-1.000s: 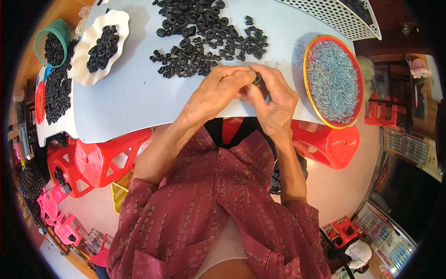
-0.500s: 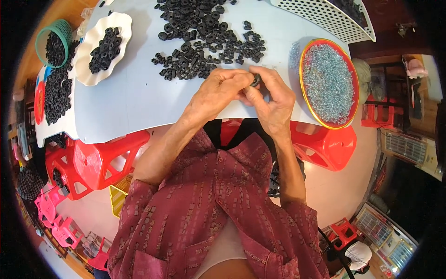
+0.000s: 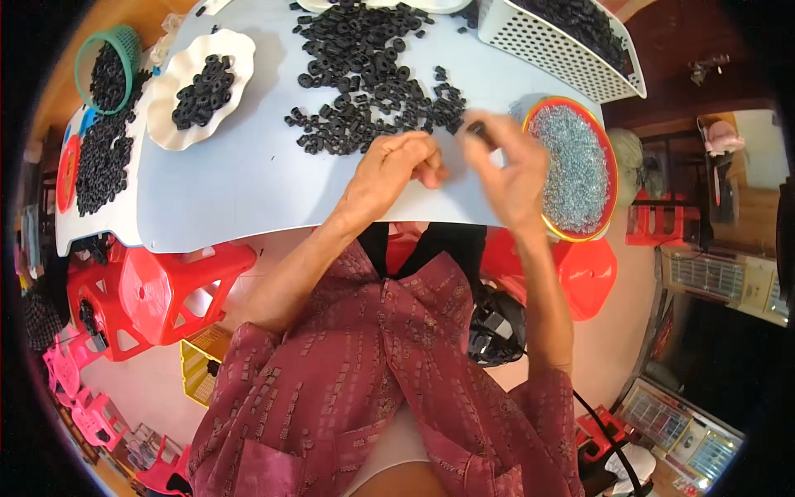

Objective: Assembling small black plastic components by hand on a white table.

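Note:
My right hand (image 3: 512, 170), blurred by motion, pinches a small black plastic part (image 3: 477, 128) between thumb and fingertips above the table. To its left, my left hand (image 3: 393, 170) is closed with curled fingers near the table's front edge; whatever it holds, if anything, is hidden. The hands are apart. Just beyond them spreads a loose heap of small black ring-like parts (image 3: 356, 74). Right of my right hand sits a red bowl (image 3: 611, 166) with a yellow rim, full of tiny shiny blue-grey pieces (image 3: 573, 170), too small to name.
A white scalloped dish (image 3: 166, 124) of black parts stands at left. Farther left are a green basket (image 3: 126, 50), more black parts (image 3: 103, 174) and a red lid-like disc (image 3: 68, 174). A white perforated basket (image 3: 546, 54) stands back right. Red stools (image 3: 170, 290) flank the table (image 3: 215, 199).
My hands have come apart. The right has moved right with a black part in its fingertips; the left has drawn slightly down. The whole view has shifted a little.

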`<action>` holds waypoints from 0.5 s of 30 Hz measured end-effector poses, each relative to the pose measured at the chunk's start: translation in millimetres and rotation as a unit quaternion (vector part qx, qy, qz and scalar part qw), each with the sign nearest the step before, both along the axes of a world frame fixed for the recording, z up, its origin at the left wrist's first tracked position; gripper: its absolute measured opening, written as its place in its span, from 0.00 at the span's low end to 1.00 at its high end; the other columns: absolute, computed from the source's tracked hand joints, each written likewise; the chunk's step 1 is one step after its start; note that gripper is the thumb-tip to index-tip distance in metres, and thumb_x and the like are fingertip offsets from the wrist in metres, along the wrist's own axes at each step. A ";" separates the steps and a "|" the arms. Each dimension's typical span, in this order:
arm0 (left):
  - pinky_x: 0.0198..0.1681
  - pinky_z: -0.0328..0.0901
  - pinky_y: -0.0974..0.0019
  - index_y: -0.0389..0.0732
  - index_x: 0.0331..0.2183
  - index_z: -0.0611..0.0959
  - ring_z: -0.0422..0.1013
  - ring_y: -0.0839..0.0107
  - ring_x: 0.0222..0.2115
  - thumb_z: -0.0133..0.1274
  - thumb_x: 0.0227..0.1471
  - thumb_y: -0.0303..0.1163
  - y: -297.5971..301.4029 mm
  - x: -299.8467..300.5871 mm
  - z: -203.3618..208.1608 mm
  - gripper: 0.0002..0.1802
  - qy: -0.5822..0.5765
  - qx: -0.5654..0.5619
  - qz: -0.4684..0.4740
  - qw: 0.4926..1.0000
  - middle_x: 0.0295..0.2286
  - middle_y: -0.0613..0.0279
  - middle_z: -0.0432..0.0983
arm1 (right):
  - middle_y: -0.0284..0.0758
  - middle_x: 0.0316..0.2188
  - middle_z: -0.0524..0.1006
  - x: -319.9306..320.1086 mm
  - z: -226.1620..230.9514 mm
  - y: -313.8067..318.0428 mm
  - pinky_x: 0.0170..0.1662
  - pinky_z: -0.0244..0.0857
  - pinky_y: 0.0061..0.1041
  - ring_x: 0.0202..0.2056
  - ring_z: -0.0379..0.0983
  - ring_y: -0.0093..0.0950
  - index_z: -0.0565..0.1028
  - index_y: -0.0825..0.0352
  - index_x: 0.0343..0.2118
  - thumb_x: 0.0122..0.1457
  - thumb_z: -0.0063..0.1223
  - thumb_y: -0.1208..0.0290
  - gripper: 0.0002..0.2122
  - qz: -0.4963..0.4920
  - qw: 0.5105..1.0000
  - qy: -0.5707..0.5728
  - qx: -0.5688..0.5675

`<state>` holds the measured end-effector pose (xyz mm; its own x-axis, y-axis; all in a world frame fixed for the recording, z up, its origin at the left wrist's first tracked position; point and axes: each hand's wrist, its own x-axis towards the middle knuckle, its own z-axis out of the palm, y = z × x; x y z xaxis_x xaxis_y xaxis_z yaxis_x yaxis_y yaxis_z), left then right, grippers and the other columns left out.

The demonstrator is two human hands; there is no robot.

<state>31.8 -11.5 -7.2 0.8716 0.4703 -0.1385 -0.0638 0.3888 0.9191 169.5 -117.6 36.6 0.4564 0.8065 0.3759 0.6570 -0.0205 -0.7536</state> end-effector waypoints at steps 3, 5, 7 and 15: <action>0.34 0.63 0.71 0.34 0.23 0.75 0.70 0.74 0.26 0.39 0.54 0.32 -6.9 -8.2 8.3 0.15 0.017 0.046 0.027 0.998 0.23 0.60 0.74 | 0.32 0.21 0.74 36.4 27.8 26.5 0.30 0.64 0.21 0.24 0.67 0.18 0.77 0.70 0.36 0.51 0.59 0.69 0.12 -0.117 0.992 -0.011 0.041; 0.35 0.64 0.71 0.33 0.23 0.76 0.70 0.77 0.26 0.40 0.56 0.31 -11.0 -14.5 -5.3 0.15 -0.020 0.057 0.046 0.997 0.24 0.61 0.75 | 0.33 0.22 0.77 77.9 47.6 53.6 0.29 0.63 0.18 0.23 0.68 0.17 0.78 0.71 0.36 0.52 0.58 0.63 0.15 -0.159 0.978 -0.118 0.064; 0.34 0.65 0.72 0.33 0.24 0.75 0.70 0.77 0.26 0.40 0.56 0.31 -14.0 -13.3 -3.1 0.15 -0.020 0.085 0.053 0.995 0.23 0.61 0.74 | 0.38 0.26 0.79 127.8 64.9 71.5 0.30 0.65 0.20 0.25 0.73 0.20 0.78 0.70 0.37 0.52 0.58 0.61 0.16 -0.162 0.974 -0.146 0.056; 0.35 0.66 0.70 0.33 0.25 0.73 0.70 0.76 0.26 0.40 0.58 0.32 -15.3 -13.8 -2.2 0.14 -0.030 0.114 0.062 0.991 0.21 0.63 0.72 | 0.36 0.34 0.78 106.6 41.5 102.7 0.41 0.66 0.27 0.35 0.73 0.33 0.77 0.66 0.38 0.50 0.60 0.70 0.12 -0.003 0.923 -0.375 0.086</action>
